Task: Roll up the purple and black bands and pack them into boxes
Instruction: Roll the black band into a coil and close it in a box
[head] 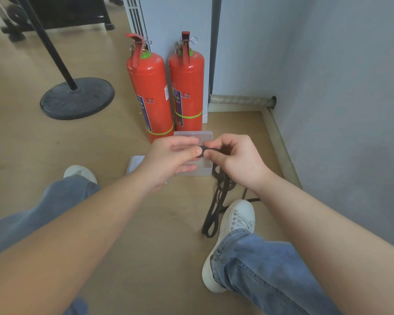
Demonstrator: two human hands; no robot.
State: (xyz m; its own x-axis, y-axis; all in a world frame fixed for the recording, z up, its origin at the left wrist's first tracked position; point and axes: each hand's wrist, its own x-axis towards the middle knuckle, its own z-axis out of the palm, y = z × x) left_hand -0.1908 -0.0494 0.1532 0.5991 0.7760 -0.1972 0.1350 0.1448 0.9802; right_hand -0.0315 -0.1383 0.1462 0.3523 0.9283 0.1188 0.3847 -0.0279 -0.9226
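The black band (223,189) trailed from the floor (146,223) beside the right shoe (232,226) up to the left hand (171,158) and right hand (234,160), both pinching its rolled end just above a clear box (200,171), two extinguishers (150,94) standing beyond.

Left hand (171,156) and right hand (236,159) mostly hide the coiled end of the black band (226,189).
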